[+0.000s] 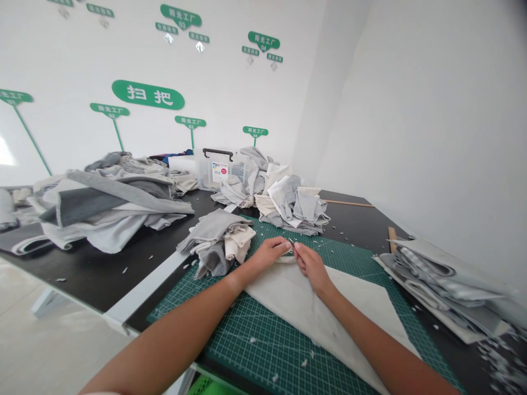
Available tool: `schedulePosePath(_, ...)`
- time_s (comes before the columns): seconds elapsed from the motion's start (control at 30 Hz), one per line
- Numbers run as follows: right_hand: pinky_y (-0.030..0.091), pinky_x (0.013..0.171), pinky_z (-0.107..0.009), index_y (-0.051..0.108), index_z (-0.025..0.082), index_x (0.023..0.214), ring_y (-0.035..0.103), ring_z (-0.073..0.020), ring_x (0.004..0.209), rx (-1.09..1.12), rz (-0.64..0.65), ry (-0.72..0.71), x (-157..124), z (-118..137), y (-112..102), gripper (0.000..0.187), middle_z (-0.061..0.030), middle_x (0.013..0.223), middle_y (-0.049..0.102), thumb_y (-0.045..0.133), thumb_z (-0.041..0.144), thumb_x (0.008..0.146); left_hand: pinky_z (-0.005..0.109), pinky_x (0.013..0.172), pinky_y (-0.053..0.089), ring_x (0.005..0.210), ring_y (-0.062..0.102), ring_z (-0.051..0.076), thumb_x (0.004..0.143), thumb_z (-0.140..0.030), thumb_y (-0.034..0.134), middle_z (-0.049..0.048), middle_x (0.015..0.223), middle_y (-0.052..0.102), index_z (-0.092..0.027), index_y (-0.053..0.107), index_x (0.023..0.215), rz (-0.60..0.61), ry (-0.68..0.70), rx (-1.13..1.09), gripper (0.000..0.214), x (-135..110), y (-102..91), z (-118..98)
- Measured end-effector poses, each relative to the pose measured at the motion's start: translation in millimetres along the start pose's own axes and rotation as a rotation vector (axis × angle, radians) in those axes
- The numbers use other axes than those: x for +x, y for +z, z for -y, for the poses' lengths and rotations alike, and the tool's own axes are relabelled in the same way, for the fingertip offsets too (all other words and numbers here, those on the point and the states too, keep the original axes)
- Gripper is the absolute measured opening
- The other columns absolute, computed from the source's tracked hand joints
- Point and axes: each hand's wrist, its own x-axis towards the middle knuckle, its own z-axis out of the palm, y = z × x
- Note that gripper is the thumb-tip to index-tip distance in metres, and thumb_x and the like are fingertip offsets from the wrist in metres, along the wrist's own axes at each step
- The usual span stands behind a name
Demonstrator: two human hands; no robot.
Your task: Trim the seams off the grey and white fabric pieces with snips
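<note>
My left hand is closed in a pinch at the far end of an off-white cloth, its fingertips on the cloth's edge. Close beside it, my right hand grips a small dark metal tool; its kind is too small to make out. Fingertips of both hands nearly meet. The cloth lies flat beneath my forearms on a green cutting mat with a pale grid. To the left of my hands, a small heap of grey and cream cloth pieces rests partly on the mat.
A big pile of grey fabric covers the table's left side. Behind the mat stand a clear lidded plastic box and another cloth heap. Folded fabric is stacked at right, near the wall. Scraps litter the black table.
</note>
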Motion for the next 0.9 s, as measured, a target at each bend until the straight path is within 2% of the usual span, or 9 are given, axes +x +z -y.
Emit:
schedulePosePath(0.23,0.009,0.037,-0.021,0.056,0.021,0.082,0.015,-0.0067,0.042,0.034,0.010,0.005,4.2,2.7,-3.4,0.043,0.0103,0.053,0.026,0.055,0.062,0.094,0.028,0.084,0.043,0.087,0.059,0.018,0.093,-0.044,0.059,0.0048,0.089,0.068,-0.013,0.071,0.091,-0.011,0.029,0.062,0.034,0.7,0.7,1.6)
schedulePosePath(0.4,0.009,0.037,-0.019,0.059,0.020,0.091,0.016,-0.0055,0.043,0.040,0.058,0.047,2.9,7.3,-2.6,0.037,0.0116,0.054,0.027,0.072,0.055,0.085,0.027,0.088,0.044,0.093,0.060,0.018,0.092,-0.043,0.060,0.0058,0.098,0.069,-0.015,0.070,0.098,-0.038,0.070,0.055,0.030,1.3,0.7,3.9)
schedulePosePath(0.5,0.010,0.037,-0.019,0.062,0.019,0.094,0.016,-0.0051,0.042,0.043,0.062,0.064,3.6,5.1,-0.8,0.038,0.0120,0.051,0.029,0.075,0.053,0.083,0.026,0.080,0.044,0.084,0.058,0.016,0.092,-0.042,0.061,0.0034,0.090,0.066,-0.015,0.068,0.099,-0.071,0.042,0.086,0.029,1.4,0.9,5.6)
schedulePosePath(0.63,0.009,0.036,-0.019,0.063,0.017,0.096,0.016,-0.0050,0.040,0.064,0.004,0.076,7.6,1.6,-2.7,0.038,0.0128,0.048,0.030,0.076,0.050,0.081,0.023,0.064,0.038,0.067,0.050,0.013,0.092,-0.041,0.059,-0.0024,0.072,0.055,-0.015,0.064,0.103,-0.089,-0.026,0.154,0.029,1.5,1.4,7.7)
schedulePosePath(0.73,0.010,0.036,-0.019,0.062,0.018,0.094,0.017,-0.0051,0.039,0.075,-0.056,0.065,11.6,3.0,-9.2,0.036,0.0131,0.048,0.028,0.077,0.048,0.079,0.024,0.067,0.039,0.071,0.053,0.015,0.091,-0.037,0.059,-0.0007,0.077,0.059,-0.017,0.064,0.103,-0.086,-0.024,0.268,0.024,0.4,0.3,8.3)
schedulePosePath(0.9,0.013,0.036,-0.019,0.058,0.021,0.085,0.018,-0.0061,0.040,0.063,-0.242,0.000,19.8,8.6,-29.5,0.030,0.0129,0.048,0.028,0.075,0.045,0.078,0.028,0.074,0.041,0.084,0.062,0.020,0.090,-0.028,0.056,0.0033,0.092,0.070,-0.023,0.068,0.103,-0.108,-0.002,0.621,0.019,-6.8,-5.8,1.3)
